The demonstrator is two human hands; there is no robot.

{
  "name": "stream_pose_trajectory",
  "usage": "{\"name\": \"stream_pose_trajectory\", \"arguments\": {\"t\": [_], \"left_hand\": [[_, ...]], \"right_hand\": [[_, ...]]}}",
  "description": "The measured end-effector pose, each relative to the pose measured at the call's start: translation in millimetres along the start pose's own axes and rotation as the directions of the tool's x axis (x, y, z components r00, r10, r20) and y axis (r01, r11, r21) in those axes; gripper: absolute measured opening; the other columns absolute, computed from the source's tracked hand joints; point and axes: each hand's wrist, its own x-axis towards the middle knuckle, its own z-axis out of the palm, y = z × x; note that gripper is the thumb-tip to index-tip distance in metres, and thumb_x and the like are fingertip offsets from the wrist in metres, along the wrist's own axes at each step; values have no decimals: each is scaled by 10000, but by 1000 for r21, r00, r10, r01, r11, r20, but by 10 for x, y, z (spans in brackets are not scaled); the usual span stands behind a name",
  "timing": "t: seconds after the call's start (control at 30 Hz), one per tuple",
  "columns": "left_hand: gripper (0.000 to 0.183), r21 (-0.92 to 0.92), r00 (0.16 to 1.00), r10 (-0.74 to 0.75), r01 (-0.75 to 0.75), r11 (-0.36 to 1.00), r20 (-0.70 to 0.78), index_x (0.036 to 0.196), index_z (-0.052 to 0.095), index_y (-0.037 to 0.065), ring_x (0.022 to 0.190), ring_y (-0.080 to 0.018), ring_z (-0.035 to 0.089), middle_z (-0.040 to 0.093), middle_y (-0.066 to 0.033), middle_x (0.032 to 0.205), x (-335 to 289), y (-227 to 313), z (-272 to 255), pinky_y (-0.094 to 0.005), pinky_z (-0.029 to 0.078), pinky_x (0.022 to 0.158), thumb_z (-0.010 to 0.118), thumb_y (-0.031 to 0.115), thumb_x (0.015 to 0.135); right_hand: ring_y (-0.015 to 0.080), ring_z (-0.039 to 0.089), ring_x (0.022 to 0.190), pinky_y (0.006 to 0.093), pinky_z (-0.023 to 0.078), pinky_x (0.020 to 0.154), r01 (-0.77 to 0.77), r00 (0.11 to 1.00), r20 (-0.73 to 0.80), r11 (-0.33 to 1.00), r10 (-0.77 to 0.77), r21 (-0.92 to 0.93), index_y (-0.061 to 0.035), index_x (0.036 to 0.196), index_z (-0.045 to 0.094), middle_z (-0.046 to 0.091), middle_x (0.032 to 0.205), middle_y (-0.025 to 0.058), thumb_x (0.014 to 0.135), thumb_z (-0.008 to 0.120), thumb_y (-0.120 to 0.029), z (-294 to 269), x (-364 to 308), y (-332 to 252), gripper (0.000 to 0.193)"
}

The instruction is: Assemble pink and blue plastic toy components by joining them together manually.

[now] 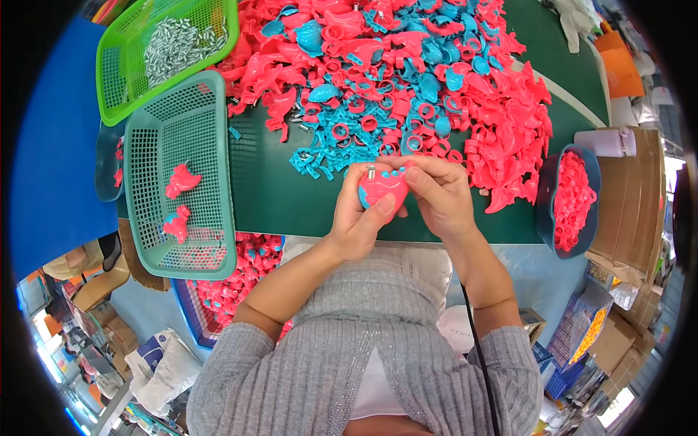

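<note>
Above the table's near edge, a rounded pink plastic toy (381, 192) with blue parts sits between my hands. My left hand (354, 224) wraps round its left side, thumb across the front. At the toy's upper right end, my right hand (442, 195) pinches with thumb and fingers; what lies under those fingertips is partly hidden. A small silver metal cylinder (371, 172) stands up at the toy's top left, by my left fingers. Blue bits show along its top edge. Just beyond my hands lies a pile of small blue plastic pieces (342, 138).
Pink shell parts (509, 131) and rings heap across the green table (265, 196). At left, a teal basket (225, 182) holds two pink toys; a green basket (109, 80) behind holds metal cylinders. A dark tub (544, 211) of pink rings stands right. A blue-edged crate (187, 312) sits below.
</note>
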Motion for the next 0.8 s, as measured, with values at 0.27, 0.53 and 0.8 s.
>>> {"name": "stream_pose_trajectory", "arguments": {"t": [0.27,0.53,0.8], "left_hand": [[333,157,988,-136,146,977,-71,1115,452,20,736,-118,566,585,-79,917,44,-22,-101,-247,469,651,486,320,974],[399,-109,804,-337,327,939,-491,1012,527,6,591,-124,566,593,-68,745,157,-131,-242,-267,475,536,412,387,995],[547,-404,704,-441,235,884,-557,1028,538,19,810,-232,652,610,-89,810,364,172,-411,-345,518,697,443,551,941]], "right_hand": [[199,630,939,334,468,909,218,967,-75,946,-242,-238,55,1040,655,671,1025,149,923,567,-88,-29,10,185,204],[184,607,897,313,463,801,-76,994,-95,952,50,-296,0,982,672,674,982,101,865,645,-96,-136,420,290,153],[242,546,784,366,420,657,392,744,554,-426,-374,-815,-95,851,657,541,838,61,691,648,-104,-345,1037,440,160]]}}
